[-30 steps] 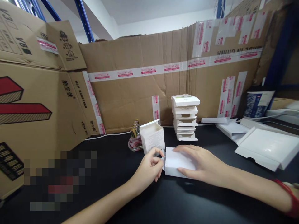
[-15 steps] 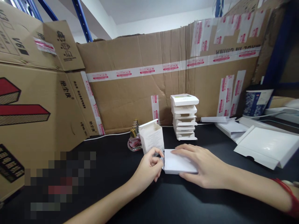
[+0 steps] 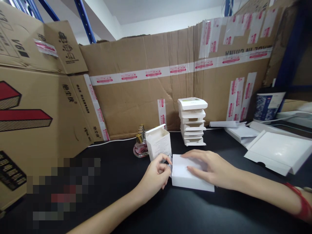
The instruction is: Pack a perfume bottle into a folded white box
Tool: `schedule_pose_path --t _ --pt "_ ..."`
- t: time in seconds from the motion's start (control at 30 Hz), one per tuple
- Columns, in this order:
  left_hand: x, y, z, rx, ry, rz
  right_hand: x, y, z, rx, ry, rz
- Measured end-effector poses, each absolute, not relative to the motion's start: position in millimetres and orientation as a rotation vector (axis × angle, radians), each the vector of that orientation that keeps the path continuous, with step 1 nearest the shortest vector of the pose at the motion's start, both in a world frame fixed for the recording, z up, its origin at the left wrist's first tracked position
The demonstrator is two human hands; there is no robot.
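Note:
A flat white carton (image 3: 187,177) lies on the black table (image 3: 122,201) in front of me. My right hand (image 3: 214,169) rests on top of it, fingers stretched out and pressing it down. At the carton's left end my left hand (image 3: 156,177) is curled, thumb and fingers pinched on the end flap. Just behind my left hand stands a small white box (image 3: 158,143) with its lid flap up. Several small glass bottles with gold caps (image 3: 140,144) stand to the left of that box.
A stack of white cartons (image 3: 192,122) stands against the taped cardboard wall (image 3: 170,81). Flat white box parts (image 3: 278,151) lie at the right, with a patterned cup (image 3: 268,104) behind them. Large cardboard boxes (image 3: 36,97) close off the left side.
The flat carton has tilted, its near edge now showing. My right hand slid back on its top. My left hand has stayed at the left end.

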State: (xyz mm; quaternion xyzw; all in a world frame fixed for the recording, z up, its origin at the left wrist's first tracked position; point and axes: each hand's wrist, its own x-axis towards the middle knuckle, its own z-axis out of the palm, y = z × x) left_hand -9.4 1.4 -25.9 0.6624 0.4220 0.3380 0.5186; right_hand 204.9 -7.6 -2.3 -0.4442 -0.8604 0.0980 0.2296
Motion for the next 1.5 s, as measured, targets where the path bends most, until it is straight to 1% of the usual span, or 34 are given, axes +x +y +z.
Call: schedule_pose_path --t 0.17,0.33,0.47,0.73,0.9,1.13,1.5 --pt "-9 3 -27 1.585 1.004 0.820 204 -8 -3 -1.159 -2.423 0.125" --pt "-8 2 -26 1.603 1.003 0.817 202 -14 -2 -1.150 -2.529 0.064" --pt "-8 1 -24 1.598 1.013 0.812 204 -14 -2 -1.154 -2.573 -0.072" --pt "-8 0 -24 1.614 1.009 0.816 210 -10 -1 -1.029 -2.647 -0.261" --pt "-9 0 -23 1.615 1.017 0.807 212 -8 0 -1.011 -2.637 -0.267" --pt "-9 2 -26 1.622 1.000 0.821 213 -4 -1 -1.045 -2.529 -0.130" --pt "-9 0 -25 1.634 0.998 0.811 213 -4 -3 -1.067 -2.507 -0.138"
